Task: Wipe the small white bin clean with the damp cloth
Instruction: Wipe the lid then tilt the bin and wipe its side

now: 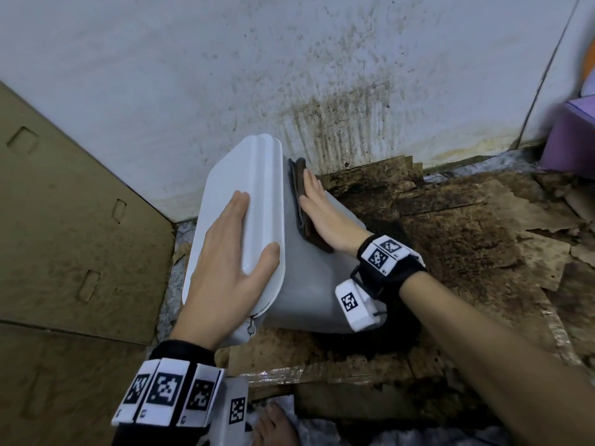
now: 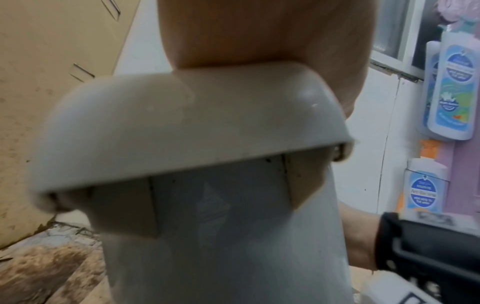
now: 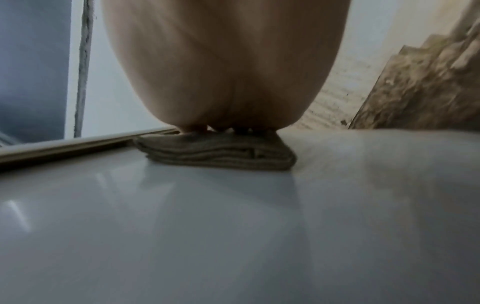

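The left hand (image 1: 225, 252) lies flat with straight fingers on the smooth, rounded lid (image 1: 244, 201) of the small white bin (image 1: 309, 284), thumb hooked at its edge. Beyond the thumb, the right hand (image 1: 325, 217) presses a folded, ribbed brown cloth (image 1: 299, 201) against the glossy plastic side, fingers extended. Past the fingertips: a stained wall (image 1: 322, 91) and flaking cardboard (image 1: 467, 220)

I see even, dim indoor light on head view, sharp centre, edges bent. Both wrist views soft and blurry; glare streaks on the bin (image 3: 233, 226), right one darker.
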### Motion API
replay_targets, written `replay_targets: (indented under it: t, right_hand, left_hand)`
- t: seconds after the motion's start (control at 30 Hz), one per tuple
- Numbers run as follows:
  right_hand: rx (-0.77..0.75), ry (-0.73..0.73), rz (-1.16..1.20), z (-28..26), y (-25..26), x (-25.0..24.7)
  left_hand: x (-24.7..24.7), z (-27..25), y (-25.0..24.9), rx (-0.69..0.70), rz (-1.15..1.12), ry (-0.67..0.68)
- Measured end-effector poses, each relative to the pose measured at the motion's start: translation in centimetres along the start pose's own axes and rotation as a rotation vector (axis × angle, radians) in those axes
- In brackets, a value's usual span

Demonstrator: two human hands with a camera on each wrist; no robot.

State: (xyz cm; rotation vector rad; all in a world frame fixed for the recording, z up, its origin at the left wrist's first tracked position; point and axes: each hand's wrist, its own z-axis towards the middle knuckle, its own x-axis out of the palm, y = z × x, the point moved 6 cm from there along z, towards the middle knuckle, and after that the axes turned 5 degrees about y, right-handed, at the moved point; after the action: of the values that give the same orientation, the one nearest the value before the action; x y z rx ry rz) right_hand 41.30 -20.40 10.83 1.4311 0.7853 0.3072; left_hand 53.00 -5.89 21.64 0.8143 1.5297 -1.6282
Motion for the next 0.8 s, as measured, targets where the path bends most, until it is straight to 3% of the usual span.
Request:
replay_targets:
  t: [0.13, 0.3, 0.47, 0.63, 0.8]
  right_hand:
    - [0.101, -0.010, -0.014, -0.1, -3.5, -1.1]
    - [0.335, 0.041, 0.017, -1.7, -10.7, -1.6]
    - [0.495, -0.014, 0.064, -2.2, -15.1, -1.8]
    - [0.462, -0.090, 0.114, -1.6, -12.8, -1.2]
    - [0.251, -0.082, 0.061, -1.6, -4.3, 0.4]
  left_hand:
    - [-0.1, 0.0, 0.1, 0.003, -0.011, -0.002]
    - [-0.2, -0.1, 0.3, -0.008, -0.029, -0.002]
    - [-0.2, -0.1, 0.1, -0.003, -0.023, -0.009]
    - [-0.1, 0.0, 0.1, 0.001, -0.022, -0.007]
    - [0.0, 0.1, 0.2, 0.002, -0.011, -0.010]
